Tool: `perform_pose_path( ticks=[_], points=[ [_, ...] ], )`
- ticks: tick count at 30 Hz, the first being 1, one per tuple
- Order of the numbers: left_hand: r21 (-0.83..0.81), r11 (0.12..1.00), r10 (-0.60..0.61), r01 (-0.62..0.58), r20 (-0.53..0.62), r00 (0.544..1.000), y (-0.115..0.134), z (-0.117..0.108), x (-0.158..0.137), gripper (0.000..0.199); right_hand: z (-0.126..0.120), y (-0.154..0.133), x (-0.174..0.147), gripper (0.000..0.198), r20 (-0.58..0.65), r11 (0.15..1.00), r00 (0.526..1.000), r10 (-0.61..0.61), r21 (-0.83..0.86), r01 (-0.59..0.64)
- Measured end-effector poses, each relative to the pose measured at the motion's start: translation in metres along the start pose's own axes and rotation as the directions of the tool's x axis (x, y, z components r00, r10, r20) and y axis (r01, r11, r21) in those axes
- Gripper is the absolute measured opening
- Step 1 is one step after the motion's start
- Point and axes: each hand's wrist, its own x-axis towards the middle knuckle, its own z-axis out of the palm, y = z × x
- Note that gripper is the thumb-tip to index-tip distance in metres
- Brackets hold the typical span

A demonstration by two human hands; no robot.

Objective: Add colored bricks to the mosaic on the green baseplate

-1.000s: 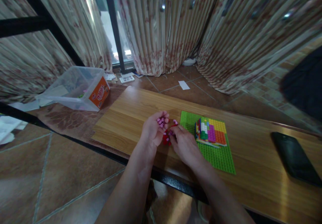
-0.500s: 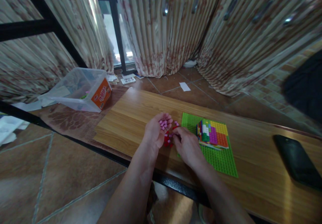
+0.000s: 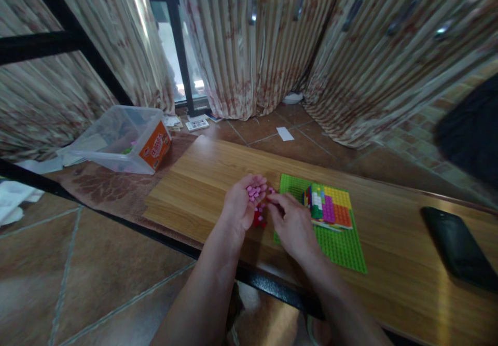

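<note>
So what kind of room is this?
Probably a room in someone's home: striped curtains hang over a window, the floor is brown tile, and toy bricks sit on a low wooden table.

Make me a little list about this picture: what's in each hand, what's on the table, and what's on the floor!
Left hand: palm up, cupping small pink plastic bricks.
Right hand: fingertips at the little red bricks between the hands; whether it grips one cannot be told.
Green studded baseplate: flat on the wooden table, carrying a multicoloured brick block.
Black phone: lying at the table's right end.
Clear plastic tub with orange label: on the floor, left of the table.
</note>
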Motion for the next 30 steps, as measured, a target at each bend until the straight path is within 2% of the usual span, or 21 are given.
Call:
perform_pose_path(
  ticks=[3, 7, 11, 13, 17, 20, 23, 25, 27, 30],
  points=[
    [-0.001, 1.0, -0.022, 0.022, 0.06, 0.998, 0.0, 0.002, -0.002, 0.019, -0.016, -0.015, -0.002, 0.021, -0.138, 0.993, 0.99, -0.011, 0.118, 0.028],
    [0.017, 0.999, -0.044, 0.043, 0.107, 0.993, -0.003, 0.005, -0.003, 0.013, -0.05, -0.018, -0.007, 0.019, -0.273, 0.987, 0.962, 0.014, 0.158, 0.03],
    [0.045, 0.998, -0.041, 0.037, 0.095, 0.995, -0.009, 0.01, -0.004, 0.01, -0.094, 0.014, -0.015, 0.019, -0.424, 0.989, 0.897, 0.127, 0.123, -0.082],
    [0.071, 0.997, -0.039, 0.033, 0.091, 0.995, -0.014, 0.014, -0.004, 0.01, -0.113, 0.036, -0.02, 0.022, -0.469, 0.973, 0.855, 0.221, 0.166, -0.16],
    [0.118, 0.992, -0.051, 0.04, 0.092, 0.994, -0.027, 0.023, -0.004, 0.009, -0.129, 0.072, -0.027, 0.028, -0.415, 0.888, 0.792, 0.447, 0.312, -0.337],
    [0.146, 0.988, -0.065, 0.051, 0.092, 0.994, -0.037, 0.031, -0.003, 0.009, -0.123, 0.086, -0.03, 0.026, -0.308, 0.778, 0.774, 0.553, 0.525, -0.346],
    [0.17, 0.984, -0.073, 0.057, 0.09, 0.993, -0.045, 0.04, -0.004, 0.009, -0.11, 0.093, -0.034, 0.03, -0.169, 0.6, 0.775, 0.608, 0.738, -0.309],
    [0.185, 0.981, -0.076, 0.058, 0.091, 0.993, -0.049, 0.045, -0.004, 0.009, -0.104, 0.097, -0.037, 0.032, -0.089, 0.499, 0.783, 0.616, 0.812, -0.301],
    [0.198, 0.978, -0.079, 0.059, 0.095, 0.992, -0.053, 0.049, -0.005, 0.009, -0.1, 0.099, -0.039, 0.033, -0.043, 0.446, 0.794, 0.606, 0.845, -0.295],
    [0.213, 0.975, -0.089, 0.067, 0.096, 0.991, -0.058, 0.052, -0.005, 0.008, -0.099, 0.101, -0.041, 0.034, -0.015, 0.418, 0.793, 0.609, 0.856, -0.304]
  ],
)
